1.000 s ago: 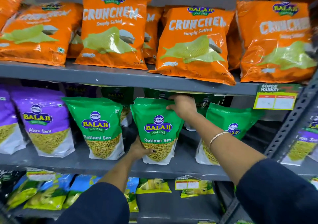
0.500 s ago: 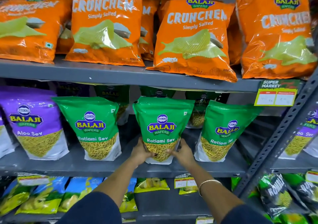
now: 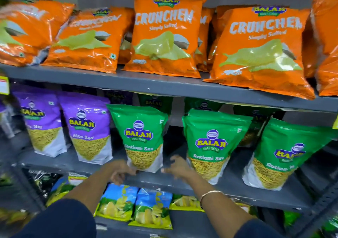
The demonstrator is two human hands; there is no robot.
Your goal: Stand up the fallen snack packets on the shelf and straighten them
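Three green Ratlami Sev packets stand on the grey middle shelf (image 3: 237, 189). My hands flank the base of the left green packet (image 3: 142, 137). My left hand (image 3: 118, 171) is at its lower left corner with fingers apart; blur hides whether it touches. My right hand (image 3: 178, 166) hovers just right of the packet, fingers spread, a small gap between them. The middle green packet (image 3: 212, 142) stands upright beside my right hand. The right green packet (image 3: 285, 151) leans to the right.
Two purple Aloo Sev packets (image 3: 87, 128) stand left of the green ones. Orange Crunchem bags (image 3: 164, 36) lean on the upper shelf (image 3: 164, 85), some overhanging its edge. Blue-and-yellow packets (image 3: 135, 206) lie on the shelf below. More green packets sit behind.
Both hands let go of the middle green packet and moved left to the base of the left green packet. My view swung left as well.
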